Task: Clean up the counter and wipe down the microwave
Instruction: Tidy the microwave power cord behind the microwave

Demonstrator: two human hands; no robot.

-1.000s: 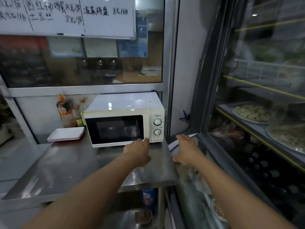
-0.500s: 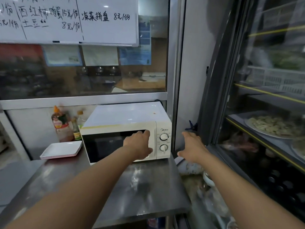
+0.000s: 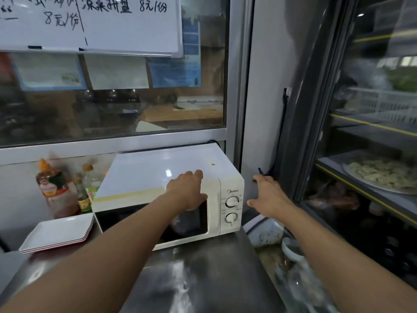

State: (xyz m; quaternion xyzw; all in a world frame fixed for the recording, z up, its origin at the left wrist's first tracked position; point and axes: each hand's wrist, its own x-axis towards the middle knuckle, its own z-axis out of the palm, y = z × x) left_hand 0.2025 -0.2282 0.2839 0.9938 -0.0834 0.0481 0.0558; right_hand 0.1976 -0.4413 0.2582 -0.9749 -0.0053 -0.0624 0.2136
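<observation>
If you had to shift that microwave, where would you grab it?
Probably by both side walls of the microwave, one hand each: it is a wide box with no handle showing. The left hand rests on its front top edge; the right hand hovers beside it.

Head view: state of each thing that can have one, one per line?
Microwave: door closed, small brown spot on top.
Left hand: on the microwave's top front edge, thumb over the door.
Right hand: open, holding nothing, beside the microwave.
White plates: stacked.
Sauce bottle: upright, capped.
</observation>
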